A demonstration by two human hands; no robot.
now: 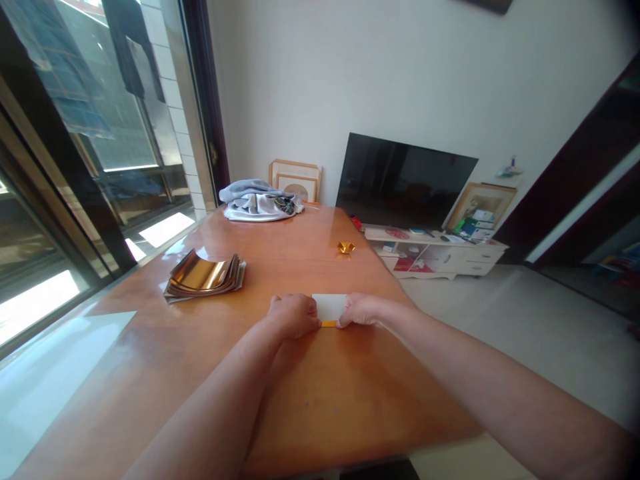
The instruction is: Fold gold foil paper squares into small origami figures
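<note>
A small sheet of paper (329,306), white on top with a gold edge showing along its near side, lies on the wooden table (325,400). My left hand (294,315) presses down on its left end with the fingers curled closed. At the right end, my right hand (361,309) pinches the sheet between closed fingers. A stack of curled gold foil sheets (204,274) rests to the left of my hands. Farther back on the table sits a small folded gold paper piece (346,247).
A grey bundle of cloth (260,200) lies at the table's far end. Behind the table are a dark television (403,181), a low white cabinet (440,257) and leaning picture frames (296,179). Large windows (75,167) run along the left; the table's right edge borders open floor.
</note>
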